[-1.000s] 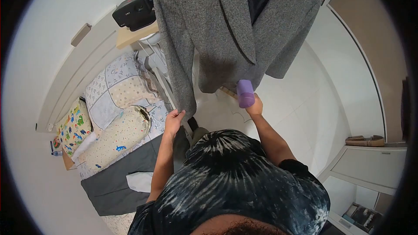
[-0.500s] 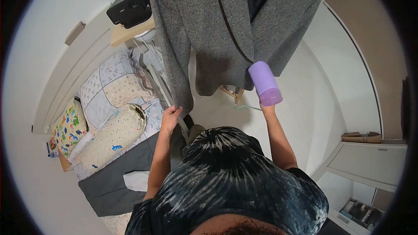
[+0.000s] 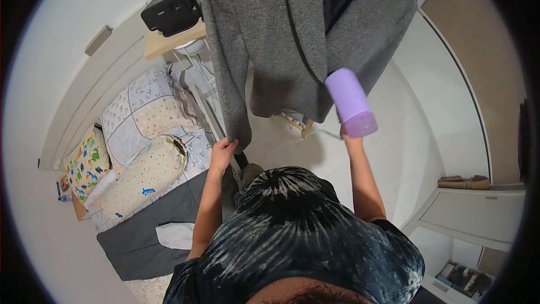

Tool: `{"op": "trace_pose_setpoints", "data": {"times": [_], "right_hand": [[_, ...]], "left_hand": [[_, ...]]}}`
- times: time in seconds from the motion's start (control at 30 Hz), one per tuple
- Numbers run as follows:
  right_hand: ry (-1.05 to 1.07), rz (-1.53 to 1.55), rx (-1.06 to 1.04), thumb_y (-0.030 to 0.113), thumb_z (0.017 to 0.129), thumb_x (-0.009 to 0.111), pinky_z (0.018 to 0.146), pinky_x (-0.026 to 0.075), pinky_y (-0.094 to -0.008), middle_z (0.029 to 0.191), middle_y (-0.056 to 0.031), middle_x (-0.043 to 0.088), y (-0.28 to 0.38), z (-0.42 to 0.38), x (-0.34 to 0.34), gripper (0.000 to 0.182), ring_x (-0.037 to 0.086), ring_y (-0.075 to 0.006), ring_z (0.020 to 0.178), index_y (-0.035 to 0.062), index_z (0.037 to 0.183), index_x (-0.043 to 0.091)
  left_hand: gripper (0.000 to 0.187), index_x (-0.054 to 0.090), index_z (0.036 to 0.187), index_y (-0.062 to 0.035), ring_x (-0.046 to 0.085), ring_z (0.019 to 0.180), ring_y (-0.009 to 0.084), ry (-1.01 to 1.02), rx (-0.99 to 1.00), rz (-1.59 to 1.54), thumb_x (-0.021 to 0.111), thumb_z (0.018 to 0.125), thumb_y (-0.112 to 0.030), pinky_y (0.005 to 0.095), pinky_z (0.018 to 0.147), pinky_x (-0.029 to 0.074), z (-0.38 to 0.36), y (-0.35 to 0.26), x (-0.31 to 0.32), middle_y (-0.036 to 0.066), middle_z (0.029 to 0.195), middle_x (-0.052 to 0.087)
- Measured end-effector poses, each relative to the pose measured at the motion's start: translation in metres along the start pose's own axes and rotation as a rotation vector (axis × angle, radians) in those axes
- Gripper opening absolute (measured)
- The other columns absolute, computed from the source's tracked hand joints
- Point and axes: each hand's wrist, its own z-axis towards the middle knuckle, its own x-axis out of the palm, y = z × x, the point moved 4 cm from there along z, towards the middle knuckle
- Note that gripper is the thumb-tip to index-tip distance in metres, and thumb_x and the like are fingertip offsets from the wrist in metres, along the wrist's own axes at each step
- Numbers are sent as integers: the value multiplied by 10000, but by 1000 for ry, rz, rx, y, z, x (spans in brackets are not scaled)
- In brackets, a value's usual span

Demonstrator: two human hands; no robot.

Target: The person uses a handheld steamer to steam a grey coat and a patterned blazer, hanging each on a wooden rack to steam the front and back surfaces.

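A grey wool blazer point(image 3: 275, 39) hangs in front of me, with a dark damp-looking patch near its lower front. My left hand point(image 3: 223, 152) pinches the cuff of the sleeve on the left, fingers closed on the cloth. In my right hand point(image 3: 350, 135) is a purple handheld garment steamer point(image 3: 350, 97), a cylinder with a translucent tank at its near end. It overlaps the lower part of the lapel in this view and hides most of my right fingers. A pale cord point(image 3: 326, 133) runs from near that hand toward a small wooden stand point(image 3: 306, 129) under the blazer.
To the left is a bed with pillows point(image 3: 146, 101) and a dark grey blanket point(image 3: 135, 247). A black projector point(image 3: 170, 12) sits on a wooden shelf point(image 3: 160, 46) beside the blazer. White cabinets point(image 3: 467, 211) stand at the right, a brown item point(image 3: 464, 182) on top.
My right hand has moved the steamer slightly right and up across the blazer front. The blazer has shifted a little to the right. My left hand still holds the cuff.
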Motion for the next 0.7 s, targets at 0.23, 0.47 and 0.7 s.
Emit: {"op": "trace_pose_setpoints", "data": {"times": [0.23, 0.47, 0.7], "right_hand": [[434, 576, 358, 128, 863, 617, 889, 493, -397, 1065, -148, 660, 52, -63, 51, 268, 632, -252, 1010, 29, 1112, 636], [95, 725, 85, 62, 918, 556, 843, 517, -319, 1066, -79, 655, 85, -19, 63, 266, 637, -196, 959, 9, 1178, 578], [135, 1354, 362, 80, 900, 603, 856, 512, -263, 1107, -73, 655, 131, 75, 38, 351, 622, -121, 993, -8, 1238, 568]], "left_hand": [[126, 685, 903, -35, 426, 644, 27, -24, 13, -4, 628, 934, -143, 230, 569, 342, -5, 15, -11, -87, 718, 549], [140, 657, 830, -54, 373, 603, 26, -70, 32, -12, 643, 928, -154, 240, 535, 297, -16, 0, -18, -98, 664, 485], [198, 611, 764, -58, 376, 604, 24, -72, 3, 40, 643, 931, -160, 241, 534, 293, -27, -17, -16, -91, 668, 493]]}}
